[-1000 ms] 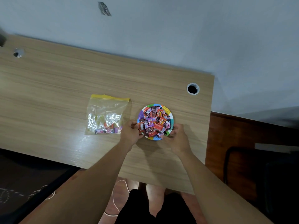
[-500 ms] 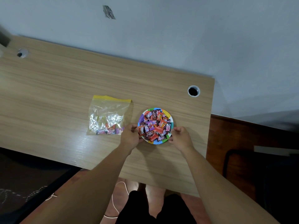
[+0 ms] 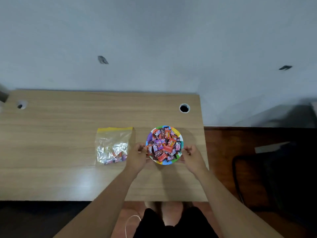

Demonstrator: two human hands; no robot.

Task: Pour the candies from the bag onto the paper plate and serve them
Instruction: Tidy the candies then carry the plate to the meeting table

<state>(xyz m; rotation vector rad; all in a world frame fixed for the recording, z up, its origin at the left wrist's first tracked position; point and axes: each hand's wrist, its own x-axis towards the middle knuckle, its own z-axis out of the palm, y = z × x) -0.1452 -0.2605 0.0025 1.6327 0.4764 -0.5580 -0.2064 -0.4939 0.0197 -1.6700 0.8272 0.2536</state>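
Note:
A paper plate (image 3: 175,130) with a many-coloured rim sits on the wooden desk, right of centre. It is heaped with wrapped candies (image 3: 163,145) in red, purple and brown. My left hand (image 3: 137,156) grips the plate's left rim. My right hand (image 3: 192,156) is at the lower right rim, fingers curled close beside the edge. A clear zip bag (image 3: 112,145) with a yellow seal lies flat to the left of the plate, with a few candies at its bottom.
The desk (image 3: 60,169) stands against a pale wall. One cable hole (image 3: 184,108) is behind the plate and another (image 3: 21,105) at the far left. The desk's right edge is close to my right hand. A dark chair (image 3: 274,177) stands to the right.
The view has tilted up and levelled, showing more wall. Both hands stay at the plate's sides. The right fingers have eased slightly off the rim. The bag has not moved.

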